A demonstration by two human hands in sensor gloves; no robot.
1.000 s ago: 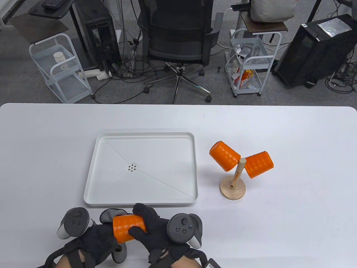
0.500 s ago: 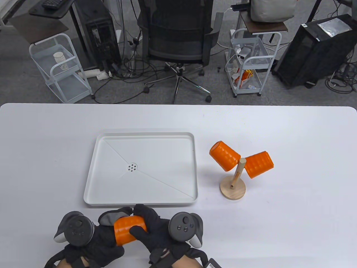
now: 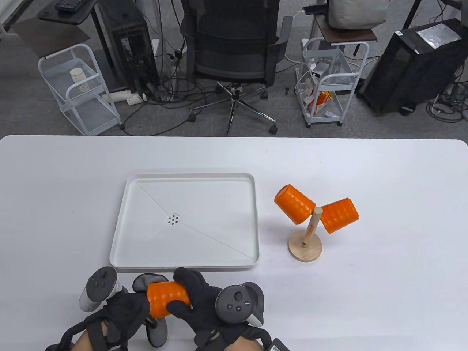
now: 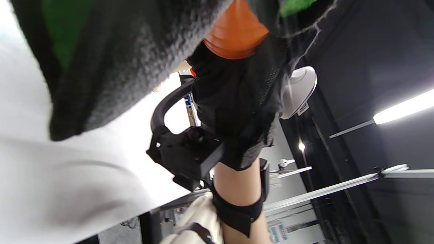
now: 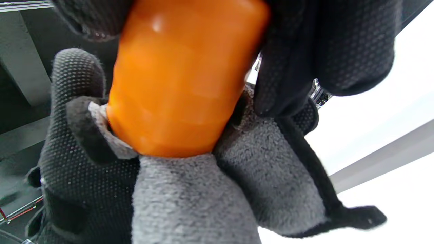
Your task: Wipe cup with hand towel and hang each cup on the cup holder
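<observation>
Orange cup (image 3: 167, 298) gripped by right hand (image 3: 199, 303) fingers, left hand (image 3: 122, 316) pressing grey towel (image 3: 155, 331) on it

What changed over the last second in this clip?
The left hand twisted back and forth around the cup's end with the grey towel, its tracker swinging. The right hand kept gripping the cup, which barely shifted. The tray, the holder and its two hung cups stayed as they were.

No legible text, label or number anywhere
</observation>
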